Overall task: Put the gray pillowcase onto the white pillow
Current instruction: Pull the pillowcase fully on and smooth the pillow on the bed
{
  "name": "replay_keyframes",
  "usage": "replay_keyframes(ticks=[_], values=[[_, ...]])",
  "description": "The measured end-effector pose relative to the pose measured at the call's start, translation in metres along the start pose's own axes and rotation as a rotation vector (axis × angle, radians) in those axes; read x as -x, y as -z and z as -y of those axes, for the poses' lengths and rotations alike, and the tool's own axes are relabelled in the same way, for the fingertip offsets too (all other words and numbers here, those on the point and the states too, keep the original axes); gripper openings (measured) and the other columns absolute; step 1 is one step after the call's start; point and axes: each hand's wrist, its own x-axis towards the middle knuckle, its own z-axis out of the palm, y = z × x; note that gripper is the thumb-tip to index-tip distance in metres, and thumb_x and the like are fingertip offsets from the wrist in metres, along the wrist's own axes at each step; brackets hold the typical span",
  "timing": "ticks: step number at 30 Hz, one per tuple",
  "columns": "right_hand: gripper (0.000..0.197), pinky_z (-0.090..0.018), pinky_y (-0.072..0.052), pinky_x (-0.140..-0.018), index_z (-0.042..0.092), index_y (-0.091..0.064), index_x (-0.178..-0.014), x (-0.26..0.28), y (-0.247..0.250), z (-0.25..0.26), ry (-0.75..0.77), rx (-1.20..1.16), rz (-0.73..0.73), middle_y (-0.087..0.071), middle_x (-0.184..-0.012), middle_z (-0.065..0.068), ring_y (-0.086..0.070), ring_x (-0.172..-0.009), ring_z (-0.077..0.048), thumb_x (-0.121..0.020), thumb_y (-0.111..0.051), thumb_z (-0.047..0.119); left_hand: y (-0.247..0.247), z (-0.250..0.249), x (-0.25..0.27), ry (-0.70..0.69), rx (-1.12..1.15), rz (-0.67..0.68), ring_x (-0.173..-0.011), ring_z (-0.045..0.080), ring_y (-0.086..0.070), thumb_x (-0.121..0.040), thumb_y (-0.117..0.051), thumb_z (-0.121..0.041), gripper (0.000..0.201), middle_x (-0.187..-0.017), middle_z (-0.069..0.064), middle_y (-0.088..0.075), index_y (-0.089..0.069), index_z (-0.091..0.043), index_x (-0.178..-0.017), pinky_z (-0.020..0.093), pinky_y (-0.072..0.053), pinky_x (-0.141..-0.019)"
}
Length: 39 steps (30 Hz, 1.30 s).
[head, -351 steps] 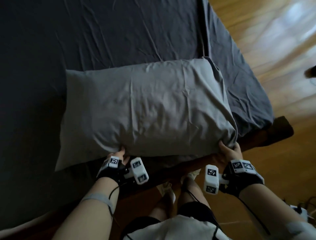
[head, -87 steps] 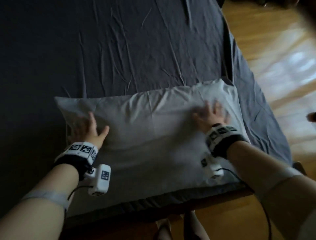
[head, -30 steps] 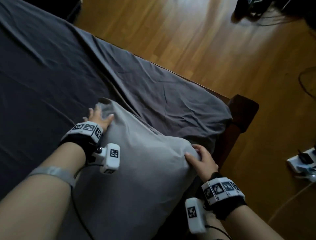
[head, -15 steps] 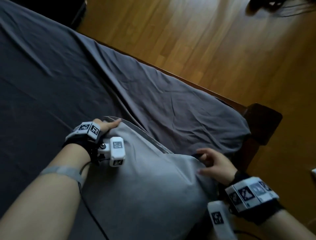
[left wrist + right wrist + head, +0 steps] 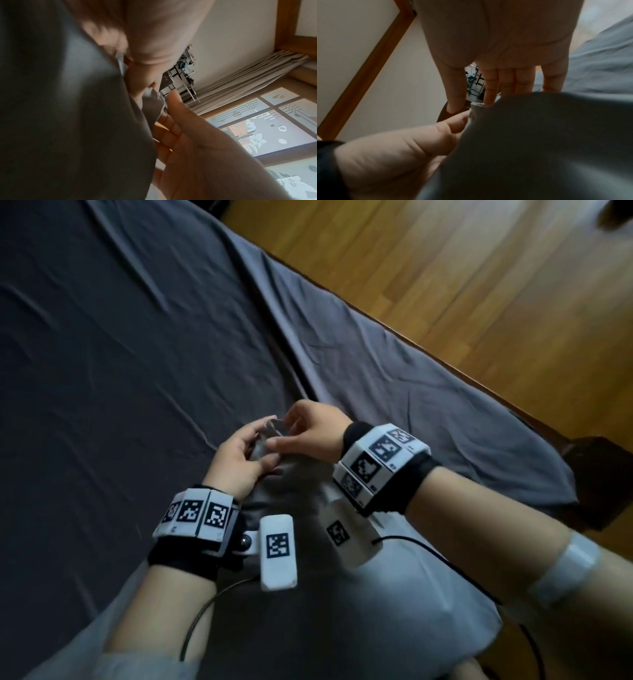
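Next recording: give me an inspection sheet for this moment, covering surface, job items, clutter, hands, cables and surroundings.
Surface: bed with dark gray sheet, creased.
Job's things: gray pillowcase covers the pillow; no white showing.
Clutter: nothing seen.
Hands: left hand and right hand both pinch one pillowcase corner.
Cables: black cable from the right wrist unit lies across the pillowcase; another runs along the left forearm.
Surroundings: wooden floor, curtain, patterned window.

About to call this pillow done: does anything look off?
Mostly tidy. One pillowcase corner sticks up, pinched between the left hand and right hand; the sheet is creased.
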Motion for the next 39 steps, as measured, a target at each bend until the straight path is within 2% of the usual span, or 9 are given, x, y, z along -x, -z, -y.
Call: replay_keyframes(ticks=[5, 11, 18, 22, 25, 29, 32, 36, 39], values=[[0.02, -0.024, -0.037, -0.059, 0.02, -0.061, -0.078, -0.005, -0.002, 0.005, 0.05, 0.134, -0.011, -0.055, -0.071, 0.002, -0.052, -0.078, -0.017, -0.082, -0.064, 0.04, 0.002, 0.002, 0.005, -0.006, 0.029, -0.037, -0.117, 0.017, -0.054, -0.079, -0.059, 0.012, 0.056, -0.124, 0.009, -0.058, -0.047, -0.01, -0.129, 0.031, -0.04, -0.104], [0.019, -0.028, -0.039, -0.084, 0.013, -0.063, -0.1, -0.01, -0.004, -0.008, -0.01, -0.066, -0.318, -0.065, -0.107, -0.01, -0.056, -0.104, -0.026, -0.091, -0.053, 0.026, -0.002, -0.009, -0.011, -0.058, -0.104, -0.008, -0.094, 0.009, -0.058, -0.086, -0.057, -0.003, 0.036, -0.109, 0.006, -0.061, -0.053, -0.003, -0.121, 0.018, -0.043, -0.091], [0.012, -0.019, -0.029, -0.064, 0.011, -0.062, -0.084, -0.008, 0.002, -0.016, 0.017, -0.264, -0.456, -0.063, -0.083, -0.009, -0.053, -0.081, -0.017, -0.089, -0.058, 0.021, 0.002, -0.014, -0.029, -0.044, -0.33, 0.228, -0.086, 0.016, -0.065, -0.065, -0.066, -0.048, 0.036, -0.09, 0.002, -0.073, -0.07, -0.028, -0.095, 0.033, -0.049, -0.082], [0.022, -0.012, -0.032, -0.053, 0.021, -0.053, -0.068, -0.011, 0.009, -0.023, -0.011, -0.349, -0.326, -0.048, -0.058, 0.008, -0.046, -0.051, -0.002, -0.088, -0.06, 0.022, 0.008, -0.002, -0.05, -0.018, -0.357, 0.03, -0.073, 0.016, -0.055, -0.087, -0.058, -0.025, 0.02, -0.065, 0.005, -0.064, -0.068, -0.011, -0.076, 0.032, -0.042, -0.074], [0.02, -0.016, -0.032, -0.054, 0.022, -0.055, -0.07, 0.01, 0.006, -0.051, -0.099, -0.341, -0.123, -0.048, -0.06, 0.007, -0.044, -0.05, -0.001, -0.087, -0.06, 0.032, 0.012, 0.004, -0.065, 0.09, -0.175, -0.073, -0.054, 0.007, -0.054, -0.094, -0.049, -0.017, 0.029, -0.045, -0.011, -0.061, -0.061, -0.013, -0.068, 0.028, -0.04, -0.065], [0.015, -0.012, -0.036, -0.056, 0.019, -0.057, -0.074, 0.051, -0.007, -0.102, -0.185, -0.239, 0.14, -0.054, -0.064, 0.006, -0.046, -0.057, -0.002, -0.083, -0.066, 0.026, 0.007, 0.008, -0.074, 0.064, -0.278, -0.084, -0.073, 0.014, -0.055, -0.093, -0.051, -0.016, 0.019, -0.057, -0.015, -0.065, -0.068, -0.012, -0.086, 0.028, -0.044, -0.075], [0.036, -0.016, -0.028, -0.049, 0.019, -0.047, -0.054, 0.069, -0.013, -0.127, -0.235, -0.211, 0.059, -0.041, -0.051, 0.008, -0.037, -0.045, -0.001, -0.085, -0.064, 0.022, 0.003, 0.008, -0.078, 0.02, -0.325, -0.145, -0.086, 0.016, -0.057, -0.09, -0.055, -0.017, 0.022, -0.071, -0.004, -0.066, -0.068, -0.008, -0.105, 0.033, -0.046, -0.09], [0.027, -0.016, -0.033, -0.051, 0.02, -0.06, -0.06, 0.087, -0.01, -0.129, -0.196, -0.653, -0.173, -0.052, -0.047, 0.013, -0.041, -0.048, 0.001, -0.087, -0.06, 0.017, 0.007, 0.008, -0.076, 0.02, -0.142, -0.245, -0.047, -0.007, -0.054, -0.092, -0.051, -0.012, 0.023, -0.04, -0.022, -0.056, -0.058, -0.015, -0.115, 0.012, -0.044, -0.061], [0.019, -0.006, -0.033, -0.049, 0.016, -0.061, -0.073, 0.098, -0.011, -0.131, -0.193, -0.599, -0.125, -0.053, -0.049, 0.016, -0.042, -0.042, 0.006, -0.091, -0.055, 0.018, 0.007, 0.012, -0.075, 0.061, -0.149, -0.303, -0.055, 0.002, -0.053, -0.093, -0.051, -0.013, 0.028, -0.038, -0.023, -0.055, -0.058, -0.004, -0.118, 0.012, -0.043, -0.06]])
